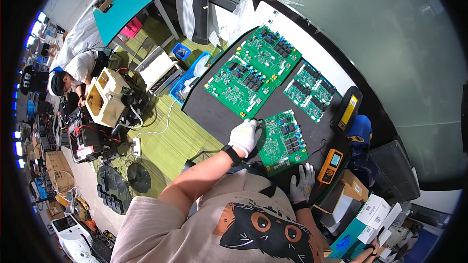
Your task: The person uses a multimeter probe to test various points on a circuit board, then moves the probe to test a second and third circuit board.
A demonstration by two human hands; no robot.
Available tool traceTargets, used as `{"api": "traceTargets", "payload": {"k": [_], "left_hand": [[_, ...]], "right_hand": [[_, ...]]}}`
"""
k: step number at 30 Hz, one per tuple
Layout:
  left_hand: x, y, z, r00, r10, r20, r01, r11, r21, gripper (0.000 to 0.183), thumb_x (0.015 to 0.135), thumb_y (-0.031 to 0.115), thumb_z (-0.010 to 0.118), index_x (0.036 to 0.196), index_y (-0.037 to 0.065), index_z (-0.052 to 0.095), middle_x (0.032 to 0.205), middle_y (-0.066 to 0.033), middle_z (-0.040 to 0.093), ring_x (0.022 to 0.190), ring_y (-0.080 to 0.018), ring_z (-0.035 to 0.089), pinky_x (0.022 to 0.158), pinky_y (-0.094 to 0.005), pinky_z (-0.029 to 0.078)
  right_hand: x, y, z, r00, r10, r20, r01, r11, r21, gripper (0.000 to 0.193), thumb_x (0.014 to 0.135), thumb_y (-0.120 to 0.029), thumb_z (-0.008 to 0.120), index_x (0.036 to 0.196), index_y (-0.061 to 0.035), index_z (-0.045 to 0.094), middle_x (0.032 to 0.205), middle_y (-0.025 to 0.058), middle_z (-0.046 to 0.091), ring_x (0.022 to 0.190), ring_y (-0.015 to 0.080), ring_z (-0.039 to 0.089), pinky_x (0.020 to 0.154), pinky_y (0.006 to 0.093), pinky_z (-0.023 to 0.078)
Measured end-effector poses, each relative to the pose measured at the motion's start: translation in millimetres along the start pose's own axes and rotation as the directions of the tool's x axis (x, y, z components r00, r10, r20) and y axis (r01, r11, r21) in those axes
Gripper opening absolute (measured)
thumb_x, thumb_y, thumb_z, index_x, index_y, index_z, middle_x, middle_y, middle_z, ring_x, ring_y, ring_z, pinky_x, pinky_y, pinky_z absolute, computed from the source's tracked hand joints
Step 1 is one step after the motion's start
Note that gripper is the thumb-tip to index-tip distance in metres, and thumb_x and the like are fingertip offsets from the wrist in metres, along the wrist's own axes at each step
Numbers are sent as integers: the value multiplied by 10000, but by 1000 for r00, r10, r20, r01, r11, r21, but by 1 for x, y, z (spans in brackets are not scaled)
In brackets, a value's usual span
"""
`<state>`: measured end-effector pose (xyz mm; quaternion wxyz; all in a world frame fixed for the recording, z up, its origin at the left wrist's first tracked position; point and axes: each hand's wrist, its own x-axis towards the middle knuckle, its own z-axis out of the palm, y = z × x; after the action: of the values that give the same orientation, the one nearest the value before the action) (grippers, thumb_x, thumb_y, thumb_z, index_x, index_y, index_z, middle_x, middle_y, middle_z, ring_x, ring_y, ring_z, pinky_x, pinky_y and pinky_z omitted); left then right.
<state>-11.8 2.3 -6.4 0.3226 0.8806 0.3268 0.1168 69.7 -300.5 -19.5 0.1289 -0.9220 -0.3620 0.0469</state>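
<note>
beige shirt (195, 229) with a black cat print sits closest to the camera, along the lower edge. just beyond it a green circuit board (282, 142) lies on the black counter (209, 117), a little turned, its black blocks and small blue parts facing up. the left hand (245, 138), in a white glove, is at the board's left edge with its fingers drawn together — whether they pinch the edge or only rest by it, i cannot tell. a black watch (231, 155) sits on that wrist. the right hand (303, 184), in a grey glove, is spread, fingers stretched out and slightly apart, just beside the board's lower right corner.

farther up the counter lie two bigger green panels (239, 87), side by side, and a smaller green panel (310, 92) to their right. near the right hand is an orange meter (330, 165) with a lit screen; above it stand a black device (347, 109) with a yellow label and a blue tool (360, 130). an open cardboard box (355, 187) is to the lower right.

off to the left, past the green carpet (192, 141) and a blue basket (180, 90), a co-worker (80, 68) in white bends over a cream machine (106, 98).
</note>
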Motion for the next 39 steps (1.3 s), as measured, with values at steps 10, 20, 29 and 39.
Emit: {"api": "traceTargets", "payload": {"k": [10,20,29,39], "left_hand": [[7,5,9,999,23,32,-29,978,205,182,860,247,638,946,90,673,803,-149,656,740,-335,653,661,-423,540],[-8,7,-9,992,-64,-110,61,998,-31,163,824,205,683,921,75,667,856,-154,668,769,-346,661,684,-424,530],[-29,14,-14,999,-34,-38,33,999,-41,186,837,244,700,901,70,683,842,-140,668,754,-330,660,671,-404,529],[-34,17,-19,999,-48,18,49,998,-37,229,866,301,679,930,81,686,837,-160,676,771,-347,662,683,-426,523]], "right_hand": [[6,20,-5,998,-58,33,56,997,61,474,791,-242,686,1243,-127,603,1374,128,482,1300,355,416,1077,487,333],[8,29,-8,991,-135,1,134,988,75,468,803,-253,685,1253,-153,605,1354,111,494,1269,335,437,1062,475,341],[17,23,-21,990,-120,-77,130,981,141,513,808,-198,683,1293,-95,550,1281,121,519,1207,327,470,1041,444,369],[16,21,-28,960,-278,43,270,953,137,347,817,-309,660,1104,-117,692,1384,161,476,1278,392,414,1031,499,378]]}}
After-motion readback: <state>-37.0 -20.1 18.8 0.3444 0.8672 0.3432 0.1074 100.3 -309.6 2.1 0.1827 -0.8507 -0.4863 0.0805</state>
